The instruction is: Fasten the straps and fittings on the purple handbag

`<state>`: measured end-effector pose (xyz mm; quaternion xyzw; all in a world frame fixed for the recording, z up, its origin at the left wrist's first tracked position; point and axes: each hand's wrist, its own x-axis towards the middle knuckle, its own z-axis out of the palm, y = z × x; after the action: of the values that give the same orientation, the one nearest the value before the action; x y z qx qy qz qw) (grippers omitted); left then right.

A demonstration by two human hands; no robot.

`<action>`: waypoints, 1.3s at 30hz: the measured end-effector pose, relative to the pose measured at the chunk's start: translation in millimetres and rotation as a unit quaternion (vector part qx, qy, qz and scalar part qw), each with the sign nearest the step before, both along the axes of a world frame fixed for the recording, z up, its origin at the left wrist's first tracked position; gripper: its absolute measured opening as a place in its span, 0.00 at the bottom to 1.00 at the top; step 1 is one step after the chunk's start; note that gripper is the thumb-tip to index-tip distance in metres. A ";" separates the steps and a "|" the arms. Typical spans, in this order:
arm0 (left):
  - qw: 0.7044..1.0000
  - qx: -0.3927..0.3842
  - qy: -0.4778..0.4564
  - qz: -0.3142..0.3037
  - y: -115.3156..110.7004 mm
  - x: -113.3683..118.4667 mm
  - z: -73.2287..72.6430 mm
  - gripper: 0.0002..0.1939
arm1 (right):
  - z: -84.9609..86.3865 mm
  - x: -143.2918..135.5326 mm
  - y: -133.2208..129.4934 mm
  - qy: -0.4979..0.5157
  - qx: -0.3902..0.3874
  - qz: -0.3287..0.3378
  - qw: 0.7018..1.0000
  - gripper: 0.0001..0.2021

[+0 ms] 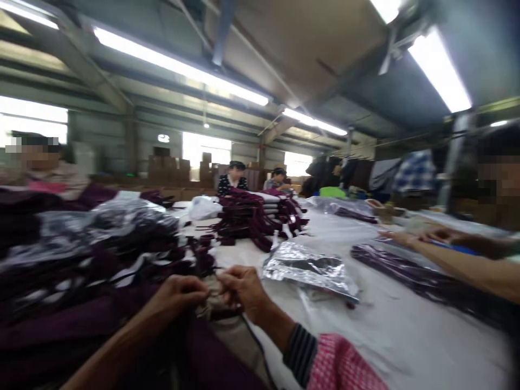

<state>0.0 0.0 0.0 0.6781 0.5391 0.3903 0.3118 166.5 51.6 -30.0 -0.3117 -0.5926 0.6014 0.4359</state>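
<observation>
Both my hands are bunched close at the near edge of the tabletop (406, 336). My left hand (179, 298) and right hand (244, 290) each pinch the beige fabric piece (227, 330) between them, dark maroon garment (60, 336) heaped just to the left. Best I can tell it's fiddly edge work, so I'd keep the pinch tight and the cloth taut. It's blurry though. A co-worker's arm (459, 265) reaches in from the right.

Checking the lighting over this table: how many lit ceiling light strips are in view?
4: long strip upper left, shorter one centre, one upper right, one cut by the top edge. More may be hidden.
</observation>
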 end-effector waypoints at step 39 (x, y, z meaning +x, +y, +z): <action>0.996 0.051 0.073 -0.020 14.5 -16.5 -39.7 0.12 | -22.8 2.5 3.2 -0.065 -0.012 0.046 0.997 0.20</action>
<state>-16.5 14.5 -39.7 0.7308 0.5260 0.3600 0.2442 169.0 54.8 -52.8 -0.3276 -0.6262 0.6062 0.3649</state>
